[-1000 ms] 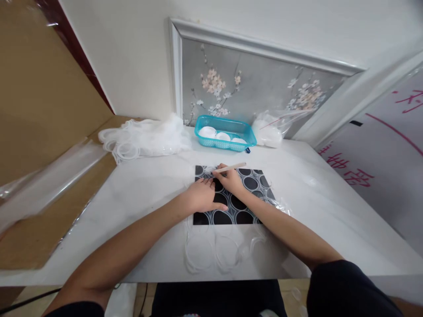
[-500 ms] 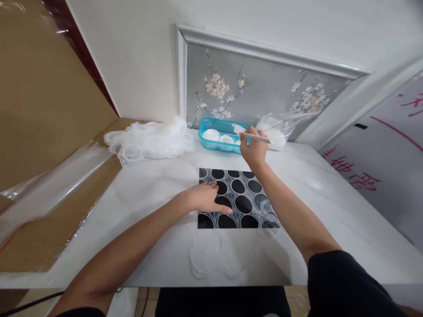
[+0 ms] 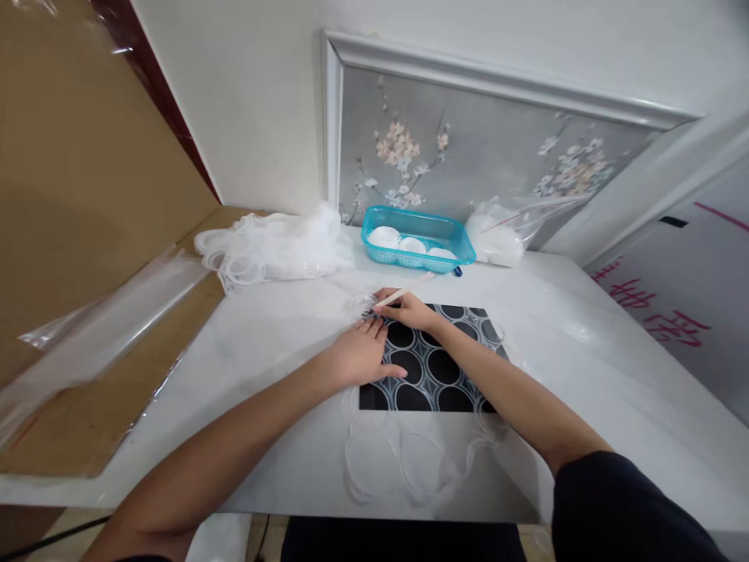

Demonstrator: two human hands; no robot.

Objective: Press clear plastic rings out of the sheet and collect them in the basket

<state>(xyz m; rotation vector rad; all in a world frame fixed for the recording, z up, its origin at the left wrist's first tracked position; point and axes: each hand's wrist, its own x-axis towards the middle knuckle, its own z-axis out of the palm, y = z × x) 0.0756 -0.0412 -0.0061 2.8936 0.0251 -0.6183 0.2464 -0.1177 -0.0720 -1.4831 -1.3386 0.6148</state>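
A black sheet (image 3: 448, 367) patterned with pale rings lies on the white table. My left hand (image 3: 360, 355) rests flat on its left side, fingers and thumb spread. At the sheet's far left corner, my right hand (image 3: 409, 312) is closed on a thin pale stick (image 3: 395, 298), its free end pointing up and right. A clear ring-shaped piece (image 3: 361, 304) sits beside the right fingertips; whether they touch it I cannot tell. Large clear rings (image 3: 360, 464) spread over the table in front of the sheet.
Behind the sheet stands a blue plastic basket (image 3: 453, 225) with several white round pieces. A clear bag (image 3: 503, 238) of white material is to its right. White looped strips (image 3: 275, 254) are heaped at the left, by cardboard (image 3: 169, 312) and plastic film (image 3: 105, 339). A framed floral panel (image 3: 485, 140) leans behind.
My right hand has come from over the blue basket down to the sheet's far left corner, carrying the pale stick. My left hand stays on the sheet. The view has shifted slightly.
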